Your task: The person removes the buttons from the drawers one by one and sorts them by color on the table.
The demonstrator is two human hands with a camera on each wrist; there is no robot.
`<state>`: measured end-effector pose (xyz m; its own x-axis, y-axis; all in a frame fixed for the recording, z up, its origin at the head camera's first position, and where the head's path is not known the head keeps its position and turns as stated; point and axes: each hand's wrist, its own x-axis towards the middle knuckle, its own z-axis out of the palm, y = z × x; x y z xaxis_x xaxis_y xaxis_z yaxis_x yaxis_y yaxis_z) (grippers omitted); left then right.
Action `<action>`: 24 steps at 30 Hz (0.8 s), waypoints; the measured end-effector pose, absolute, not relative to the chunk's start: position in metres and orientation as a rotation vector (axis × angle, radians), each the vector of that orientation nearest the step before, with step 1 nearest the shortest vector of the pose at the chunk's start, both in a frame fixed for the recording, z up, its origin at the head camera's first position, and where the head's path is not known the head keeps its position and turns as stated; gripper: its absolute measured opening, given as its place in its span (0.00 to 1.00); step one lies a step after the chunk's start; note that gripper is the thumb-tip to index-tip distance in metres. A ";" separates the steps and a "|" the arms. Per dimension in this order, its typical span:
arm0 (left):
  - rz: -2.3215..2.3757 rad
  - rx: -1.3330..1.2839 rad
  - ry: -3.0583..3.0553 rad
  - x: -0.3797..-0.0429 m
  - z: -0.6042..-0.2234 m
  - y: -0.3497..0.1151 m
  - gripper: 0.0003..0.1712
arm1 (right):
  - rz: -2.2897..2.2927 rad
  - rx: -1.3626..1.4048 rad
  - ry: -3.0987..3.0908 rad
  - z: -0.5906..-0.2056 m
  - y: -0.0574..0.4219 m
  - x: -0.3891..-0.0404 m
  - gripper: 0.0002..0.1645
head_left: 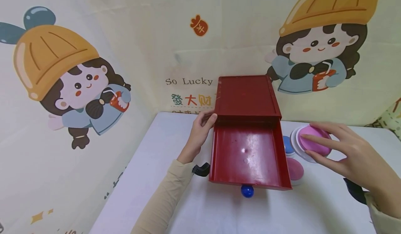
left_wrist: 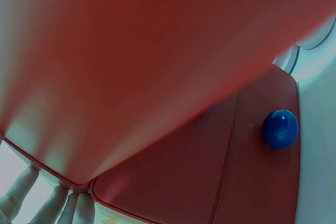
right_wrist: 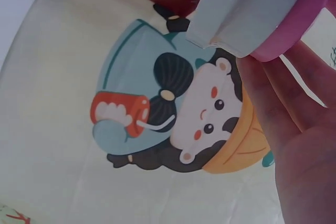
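Note:
A red drawer cabinet (head_left: 245,96) stands against the back wall, its top drawer (head_left: 244,150) pulled out toward me. Nothing lies in that drawer, and its front carries a blue knob (head_left: 247,191). My left hand (head_left: 198,131) rests on the cabinet's left side, with the thumb near the front corner. In the left wrist view its fingers (left_wrist: 50,203) touch the cabinet's edge. Right of the drawer, my right hand (head_left: 347,147) holds a round white piece with a pink domed top (head_left: 316,140) above the table. The right wrist view shows its white stepped underside (right_wrist: 252,14).
Beside the drawer on the white table (head_left: 241,220) lie another pink-topped round piece (head_left: 295,169) and a blue-topped one (head_left: 288,145), both partly hidden. A lower drawer front has its own blue knob (left_wrist: 280,128). A cartoon-printed cloth (head_left: 141,53) covers the walls.

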<state>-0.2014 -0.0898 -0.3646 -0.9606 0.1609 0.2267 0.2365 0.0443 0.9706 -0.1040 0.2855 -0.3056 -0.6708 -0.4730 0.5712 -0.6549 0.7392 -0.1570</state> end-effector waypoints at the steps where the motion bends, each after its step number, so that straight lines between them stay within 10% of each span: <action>1: -2.091 -0.430 -2.228 -0.201 -0.364 -0.090 0.26 | 0.489 0.856 -2.433 -0.307 0.287 -0.104 0.36; 24: -2.104 -0.411 -2.225 -0.198 -0.363 -0.089 0.26 | 0.522 0.663 -2.553 -0.345 0.311 -0.093 0.42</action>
